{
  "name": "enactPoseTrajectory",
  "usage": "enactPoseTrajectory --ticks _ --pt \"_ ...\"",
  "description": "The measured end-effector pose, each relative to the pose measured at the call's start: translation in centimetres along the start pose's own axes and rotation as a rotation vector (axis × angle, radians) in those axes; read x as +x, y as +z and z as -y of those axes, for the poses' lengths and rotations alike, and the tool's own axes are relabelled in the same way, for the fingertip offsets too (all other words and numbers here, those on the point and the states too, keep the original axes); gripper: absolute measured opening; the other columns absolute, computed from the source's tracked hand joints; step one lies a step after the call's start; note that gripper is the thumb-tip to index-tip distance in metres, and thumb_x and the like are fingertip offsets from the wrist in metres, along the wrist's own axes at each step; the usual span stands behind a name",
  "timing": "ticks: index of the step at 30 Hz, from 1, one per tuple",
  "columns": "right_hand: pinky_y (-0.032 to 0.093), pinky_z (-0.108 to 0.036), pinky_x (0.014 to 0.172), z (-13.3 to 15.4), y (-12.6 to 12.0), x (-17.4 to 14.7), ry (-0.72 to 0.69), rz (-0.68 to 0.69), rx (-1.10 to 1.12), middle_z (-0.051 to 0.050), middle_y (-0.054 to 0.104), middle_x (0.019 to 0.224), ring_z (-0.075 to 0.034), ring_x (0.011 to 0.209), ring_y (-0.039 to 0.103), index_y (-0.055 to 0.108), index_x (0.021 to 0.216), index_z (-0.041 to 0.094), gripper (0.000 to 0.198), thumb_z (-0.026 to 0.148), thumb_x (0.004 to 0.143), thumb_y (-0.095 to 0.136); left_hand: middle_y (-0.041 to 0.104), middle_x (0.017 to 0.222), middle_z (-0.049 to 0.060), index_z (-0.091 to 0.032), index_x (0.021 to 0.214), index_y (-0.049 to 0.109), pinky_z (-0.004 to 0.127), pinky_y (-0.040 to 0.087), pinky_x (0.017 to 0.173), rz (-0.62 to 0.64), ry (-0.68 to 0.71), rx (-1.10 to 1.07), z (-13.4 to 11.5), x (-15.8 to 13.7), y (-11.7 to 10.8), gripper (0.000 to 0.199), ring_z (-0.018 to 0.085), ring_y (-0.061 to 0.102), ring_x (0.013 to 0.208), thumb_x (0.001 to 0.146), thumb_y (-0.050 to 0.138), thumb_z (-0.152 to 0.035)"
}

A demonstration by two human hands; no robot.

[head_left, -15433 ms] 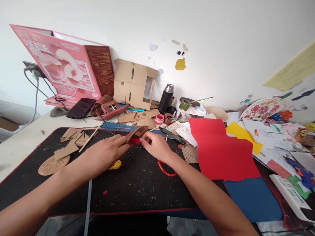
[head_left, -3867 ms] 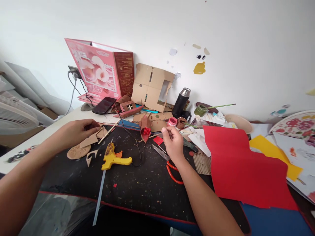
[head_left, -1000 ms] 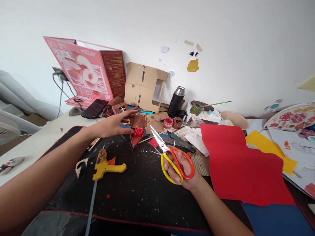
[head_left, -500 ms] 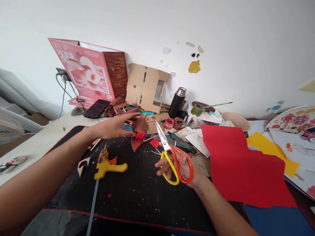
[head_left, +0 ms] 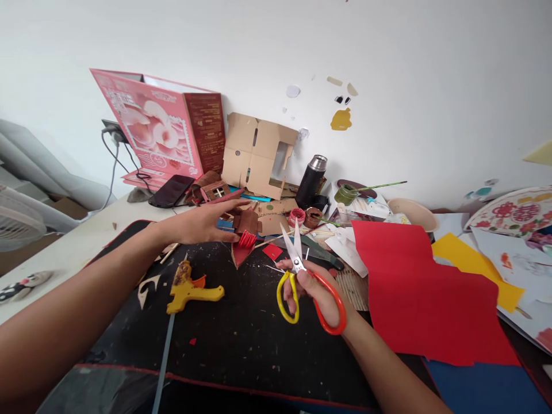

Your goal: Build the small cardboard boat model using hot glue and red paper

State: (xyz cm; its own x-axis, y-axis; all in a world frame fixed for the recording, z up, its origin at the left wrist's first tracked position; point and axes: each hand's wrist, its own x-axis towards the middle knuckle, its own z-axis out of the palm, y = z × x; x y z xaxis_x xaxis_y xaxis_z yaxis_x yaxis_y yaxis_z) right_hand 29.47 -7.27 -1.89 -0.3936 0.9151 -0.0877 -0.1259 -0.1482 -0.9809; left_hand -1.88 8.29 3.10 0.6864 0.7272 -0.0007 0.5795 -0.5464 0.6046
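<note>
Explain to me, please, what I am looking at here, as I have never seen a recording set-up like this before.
There is no machine: these are a person's two bare hands. Every picture comes from one camera worn on the head, looking forward and down.

The right hand holds scissors, their blades parted. The left hand is at a small brown boat-like model with a red pleated piece; whether it grips the model is hard to tell.

On the black mat lies a yellow glue gun. To the right is a large red sheet. Behind stand a black flask and a pink box.
</note>
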Motion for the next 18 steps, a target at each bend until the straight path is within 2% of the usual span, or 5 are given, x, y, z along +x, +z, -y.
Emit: enactPoseTrajectory --ticks 3,6,11,13,18 --pt "0.049 -0.029 0.058 0.1 0.2 0.0 0.009 -0.050 -0.154 -0.001 0.065 0.079 -0.015 0.059 0.062 0.071 0.133 0.014 0.065 0.070 0.100 0.069 0.034 0.183 0.011 -0.032 0.174 0.034 0.050 0.039 0.130 0.007 0.013 0.070 -0.1 -0.1 0.1 0.096 0.039 0.038 0.165 0.092 0.074 -0.061" --pt "0.040 -0.027 0.057 0.6 0.5 0.1 0.005 -0.070 -0.473 0.002 0.060 0.074 -0.014 0.059 0.055 0.075 0.129 0.017 0.057 0.065 0.100 0.071 0.034 0.182 0.011 -0.031 0.174 0.035 0.052 0.037 0.131 0.023 0.011 0.133 -0.7 -0.3 0.0 0.096 0.040 0.037 0.165 0.091 0.075 -0.062" --pt "0.038 -0.028 0.065 1.7 1.0 0.5 -0.069 -0.130 -0.990 0.000 0.066 0.078 -0.017 0.070 0.058 0.077 0.100 0.020 0.033 0.053 0.097 0.078 0.044 0.178 0.009 -0.031 0.174 0.034 0.050 0.039 0.130 0.056 0.068 0.151 -2.1 -0.7 -0.2 0.097 0.040 0.040 0.163 0.091 0.076 -0.056" --pt "0.040 -0.028 0.067 1.8 1.1 0.6 -0.069 -0.145 -1.082 -0.002 0.071 0.084 -0.019 0.074 0.062 0.078 0.101 0.021 0.033 0.054 0.097 0.079 0.047 0.176 0.009 -0.032 0.175 0.031 0.047 0.042 0.129 0.071 0.088 0.132 -2.3 -0.9 -0.2 0.098 0.038 0.042 0.163 0.092 0.077 -0.055" --pt "0.047 -0.031 0.074 1.0 0.8 0.6 -0.124 -0.154 -1.190 -0.008 0.080 0.101 -0.025 0.087 0.074 0.079 0.119 0.023 0.047 0.065 0.097 0.076 0.033 0.183 0.005 -0.038 0.176 0.029 0.051 0.033 0.134 0.095 0.122 0.123 -2.7 -0.9 -0.3 0.099 0.037 0.033 0.167 0.092 0.079 -0.057"
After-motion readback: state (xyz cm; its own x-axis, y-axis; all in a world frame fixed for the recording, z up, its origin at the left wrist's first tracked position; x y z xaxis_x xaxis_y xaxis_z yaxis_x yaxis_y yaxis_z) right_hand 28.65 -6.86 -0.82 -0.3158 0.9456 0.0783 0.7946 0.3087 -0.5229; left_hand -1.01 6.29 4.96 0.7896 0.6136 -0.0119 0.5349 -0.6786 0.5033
